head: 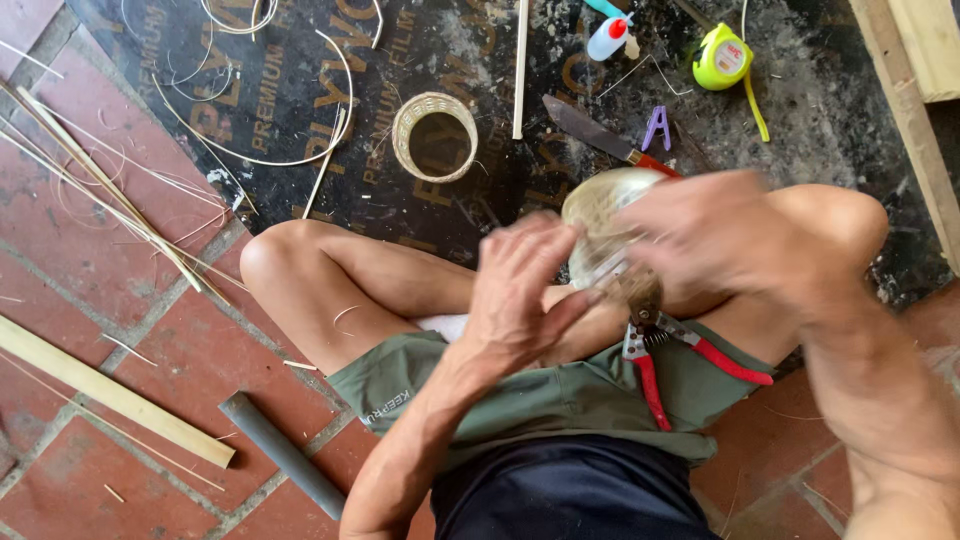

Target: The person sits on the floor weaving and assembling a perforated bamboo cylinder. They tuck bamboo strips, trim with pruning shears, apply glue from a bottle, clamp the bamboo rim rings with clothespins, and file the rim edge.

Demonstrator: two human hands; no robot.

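Observation:
I sit on the floor with my knees apart. My left hand (525, 290) grips the near side of a small round woven basket (603, 215) held over my lap. My right hand (715, 235), blurred by motion, covers its right side and holds it too. Red-handled pruning shears (655, 365) lie on my green shorts just below the basket, touching neither hand.
A small woven ring (435, 135) stands on the dark printed board ahead. A knife (600, 135), purple clip (657, 127), yellow tape measure (725, 57) and glue bottle (610, 38) lie beyond. Bamboo strips (110, 190), a flat slat (110, 395) and a grey pipe (282, 455) lie on the left tiles.

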